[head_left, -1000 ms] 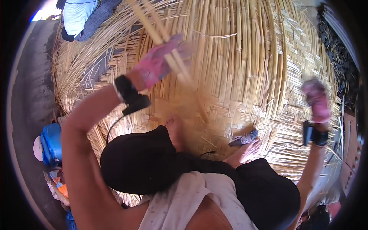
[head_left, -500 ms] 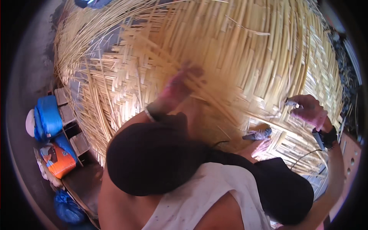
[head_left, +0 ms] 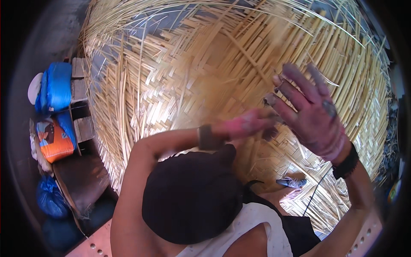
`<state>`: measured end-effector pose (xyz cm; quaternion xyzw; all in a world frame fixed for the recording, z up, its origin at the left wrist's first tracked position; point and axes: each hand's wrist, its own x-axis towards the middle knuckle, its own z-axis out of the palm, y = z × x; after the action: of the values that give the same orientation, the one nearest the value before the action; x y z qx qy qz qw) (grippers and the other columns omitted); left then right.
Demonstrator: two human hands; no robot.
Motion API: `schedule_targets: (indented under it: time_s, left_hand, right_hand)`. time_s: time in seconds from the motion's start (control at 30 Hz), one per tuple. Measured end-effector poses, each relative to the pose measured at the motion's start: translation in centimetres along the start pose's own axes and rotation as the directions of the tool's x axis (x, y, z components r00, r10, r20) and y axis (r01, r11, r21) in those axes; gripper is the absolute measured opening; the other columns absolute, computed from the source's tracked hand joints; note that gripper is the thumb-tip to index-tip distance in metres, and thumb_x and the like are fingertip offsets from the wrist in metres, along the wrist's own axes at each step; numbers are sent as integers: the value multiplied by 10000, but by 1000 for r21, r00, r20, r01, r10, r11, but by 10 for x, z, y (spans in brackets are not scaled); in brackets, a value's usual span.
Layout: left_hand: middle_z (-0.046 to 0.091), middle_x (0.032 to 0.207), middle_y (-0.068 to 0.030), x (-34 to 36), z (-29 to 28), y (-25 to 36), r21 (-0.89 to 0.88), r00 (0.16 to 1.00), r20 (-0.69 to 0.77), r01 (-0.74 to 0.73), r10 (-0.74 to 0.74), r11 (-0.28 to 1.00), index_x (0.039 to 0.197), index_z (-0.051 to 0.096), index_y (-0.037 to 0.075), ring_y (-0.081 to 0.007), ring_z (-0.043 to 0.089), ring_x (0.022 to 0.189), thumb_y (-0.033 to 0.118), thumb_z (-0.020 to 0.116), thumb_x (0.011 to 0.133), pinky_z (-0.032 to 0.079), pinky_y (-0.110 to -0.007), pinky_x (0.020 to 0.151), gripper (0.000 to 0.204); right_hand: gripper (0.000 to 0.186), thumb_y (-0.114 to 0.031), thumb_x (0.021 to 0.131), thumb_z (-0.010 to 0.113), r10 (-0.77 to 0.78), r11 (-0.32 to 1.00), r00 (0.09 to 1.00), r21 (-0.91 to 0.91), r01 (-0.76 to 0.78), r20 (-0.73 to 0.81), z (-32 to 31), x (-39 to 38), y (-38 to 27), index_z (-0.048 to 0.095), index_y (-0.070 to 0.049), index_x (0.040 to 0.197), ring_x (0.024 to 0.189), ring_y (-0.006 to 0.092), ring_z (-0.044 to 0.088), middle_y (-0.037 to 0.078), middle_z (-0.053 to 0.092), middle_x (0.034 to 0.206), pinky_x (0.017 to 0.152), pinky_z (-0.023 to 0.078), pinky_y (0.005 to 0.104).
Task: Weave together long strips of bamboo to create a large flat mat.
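Observation:
Beneath both hands spreads a large mat [head_left: 167, 85] of pale split cane or reed strips, woven in a zigzag, with loose ends along its edges. My left hand [head_left: 248, 123], in a pink glove, reaches rightward low over the mat's middle. Motion smears its fingers, so whether they hold a strip cannot be told. Just right of it, my right hand [head_left: 310, 113] is raised, its stained pink glove showing the back, fingers stretched and apart. A loose strip [head_left: 245, 51] lies slanted across the weave beyond my hands.
At the left stand a blue sack [head_left: 59, 85], an orange packet [head_left: 55, 143] and a knotted blue plastic bag [head_left: 51, 196], beside wooden blocks [head_left: 84, 128]. A dark cord [head_left: 316, 195] runs across the mat near my right forearm. Long thin strips [head_left: 128, 17] fan out along the far edge.
My left hand has swept right and nearer, toward the right hand. The right hand has come left and up, its fingers now spread. The view has shifted.

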<state>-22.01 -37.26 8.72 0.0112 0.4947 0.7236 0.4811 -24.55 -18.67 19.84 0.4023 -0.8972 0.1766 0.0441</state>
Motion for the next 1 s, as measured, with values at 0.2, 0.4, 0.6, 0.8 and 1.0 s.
schedule_targets:
  time_s: [0.2,0.4,0.6,0.8,1.0]
  left_hand:
    - [612,682,-65,16,28,74,502,981,93,-194,170,843,1034,571,70,-161,600,628,187,597,788,478,-307,573,273]
    - [631,747,-82,7,-27,22,932,974,227,-211,-21,295,915,652,120,-250,605,671,211,623,741,470,-325,609,199]
    - [632,832,-115,-25,-65,-34,918,989,71,-14,-131,396,945,640,99,-246,609,768,224,605,758,474,-329,675,227]
    - [622,899,-99,-20,-70,-37,640,983,-137,-4,120,769,968,617,81,-252,602,815,187,622,743,472,-333,719,249]
    - [573,844,-47,-45,-82,-45,943,937,298,-318,180,97,875,620,136,-256,565,823,174,635,671,454,-356,698,208]
  right_hand:
    - [219,-139,734,639,234,946,925,-290,-146,298,-46,-16,24,600,-140,950,759,191,600,40,620,819,658,464,342]
    - [271,-274,729,677,554,600,680,336,-726,480,61,-92,29,654,-98,934,753,235,620,97,638,799,656,490,328]
    - [290,-241,717,664,617,780,769,-2,-626,167,168,-93,50,623,-92,962,743,261,615,95,615,764,646,491,351]
    - [170,-200,727,652,585,465,733,597,-654,347,155,-127,21,646,-79,845,636,239,612,99,628,703,595,481,320]
    - [196,-237,732,654,333,664,412,99,-741,848,142,-148,-15,619,-63,814,717,272,600,115,608,717,619,467,335]
